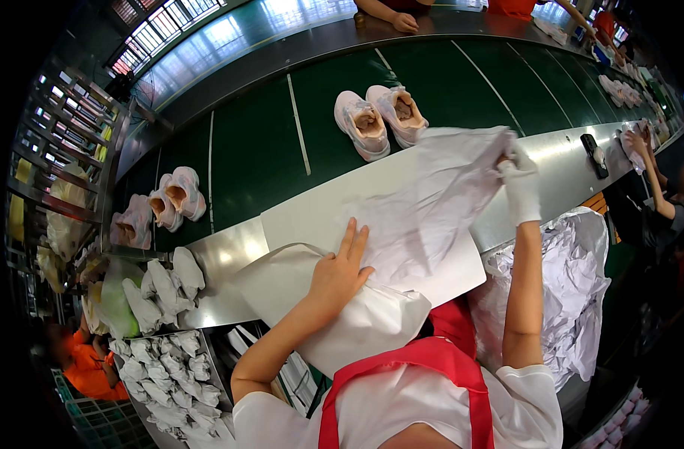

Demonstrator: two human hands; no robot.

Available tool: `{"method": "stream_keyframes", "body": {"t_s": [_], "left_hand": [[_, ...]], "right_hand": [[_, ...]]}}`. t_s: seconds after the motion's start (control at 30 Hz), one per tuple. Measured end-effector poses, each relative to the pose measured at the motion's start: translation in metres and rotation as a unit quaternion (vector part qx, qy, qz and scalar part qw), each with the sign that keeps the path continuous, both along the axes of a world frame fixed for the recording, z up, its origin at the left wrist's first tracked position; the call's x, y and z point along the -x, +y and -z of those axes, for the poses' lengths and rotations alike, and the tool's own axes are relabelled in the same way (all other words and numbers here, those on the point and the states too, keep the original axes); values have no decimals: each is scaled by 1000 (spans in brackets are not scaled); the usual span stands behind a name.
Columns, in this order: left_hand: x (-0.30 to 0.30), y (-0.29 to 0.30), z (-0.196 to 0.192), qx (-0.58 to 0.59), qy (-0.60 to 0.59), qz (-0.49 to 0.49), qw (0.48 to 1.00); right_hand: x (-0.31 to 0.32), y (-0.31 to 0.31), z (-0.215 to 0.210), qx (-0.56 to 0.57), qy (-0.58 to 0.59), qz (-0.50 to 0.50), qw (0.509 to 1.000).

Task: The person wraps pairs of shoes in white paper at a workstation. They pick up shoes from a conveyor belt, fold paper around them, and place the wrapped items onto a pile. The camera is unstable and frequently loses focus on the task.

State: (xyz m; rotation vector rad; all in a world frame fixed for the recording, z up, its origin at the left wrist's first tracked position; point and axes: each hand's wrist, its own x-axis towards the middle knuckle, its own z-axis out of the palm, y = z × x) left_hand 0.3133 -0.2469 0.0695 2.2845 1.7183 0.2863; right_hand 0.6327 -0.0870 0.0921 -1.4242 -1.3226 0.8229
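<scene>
A thin white sheet of tissue paper (pixel 439 202), blurred in places, is lifted and creased over the bench. My right hand (pixel 519 187), in a white glove, is closed on its upper right corner. My bare left hand (pixel 340 273) lies with fingers stretched out near the sheet's lower left edge, on white paper (pixel 372 325) that hangs over the bench's near side. Beneath is a flat white board (pixel 304 213). Just past it, a pair of pale pink and white sneakers (pixel 381 120) stands on the green conveyor belt (pixel 252 142).
Further left are more sneakers (pixel 178 196). Wrapped white bundles (pixel 162 288) lie at the metal bench's left end, with several more in a tray (pixel 173 374) below. A large bag of crumpled paper (pixel 551 277) stands by my right arm. Other people work across the belt and at far right.
</scene>
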Motion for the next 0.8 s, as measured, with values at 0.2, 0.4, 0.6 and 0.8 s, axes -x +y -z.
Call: {"method": "stream_keyframes", "body": {"t_s": [0.2,0.4,0.6,0.8], "left_hand": [[7,2,-1,-47,-60,-15,997],[20,5,-84,-66,-174,148,971],[-17,-1,-168,-46,-255,163,952],[-42,67,-109,-178,-212,105,955]], "right_hand": [[-9,-14,-33,-6,96,11,995],[37,-15,-20,-72,-55,-20,996],[106,-33,-22,-76,-52,-83,992],[102,-62,-7,-18,232,-352,906]]}}
